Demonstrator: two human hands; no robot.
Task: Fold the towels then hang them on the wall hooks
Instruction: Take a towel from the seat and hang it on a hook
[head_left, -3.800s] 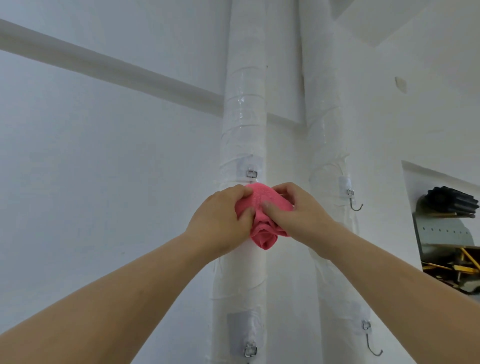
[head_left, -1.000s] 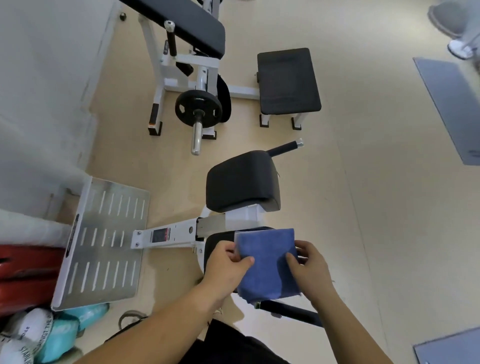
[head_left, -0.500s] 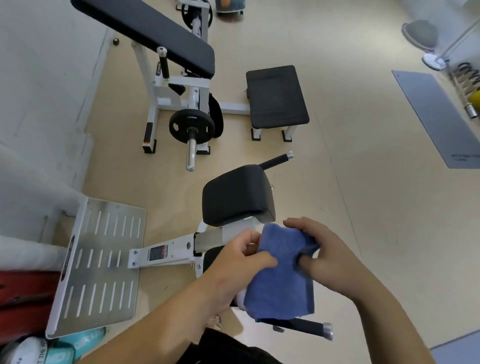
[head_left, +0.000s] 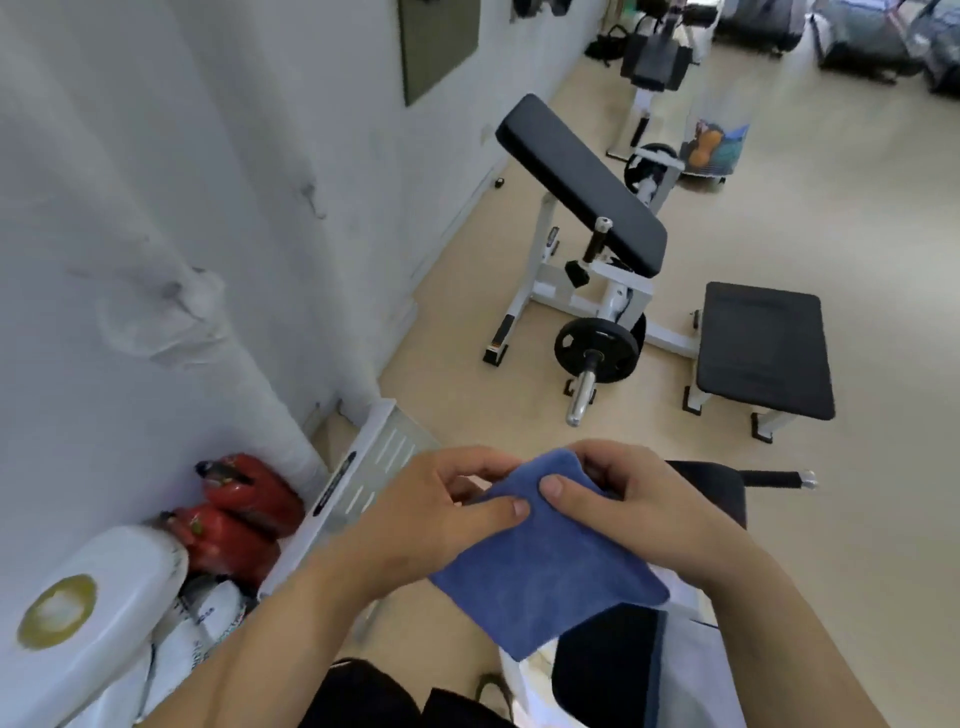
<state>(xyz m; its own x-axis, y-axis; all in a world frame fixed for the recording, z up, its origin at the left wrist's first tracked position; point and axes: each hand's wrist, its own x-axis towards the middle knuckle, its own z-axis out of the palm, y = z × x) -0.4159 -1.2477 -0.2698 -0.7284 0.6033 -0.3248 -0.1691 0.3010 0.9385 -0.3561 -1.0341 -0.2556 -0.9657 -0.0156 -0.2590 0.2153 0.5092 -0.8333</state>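
A folded blue towel hangs in the air in front of me, held at its upper corner by both hands. My left hand pinches the top edge from the left, thumb on the cloth. From the right, my right hand grips the same corner, thumb pressed on the front. The towel's lower part droops over a black padded seat. A wrapped white pipe runs down the wall on the left; no hooks show clearly on it.
A white-framed weight bench with a black pad and a weight plate stands ahead. A black stool pad is to its right. Red bags and white sacks lie by the wall, beside a metal footplate.
The pink towel seen at the pipe hook is out of view. My head has swung up and left toward the wall, and both hands have gathered the blue towel's top corner.
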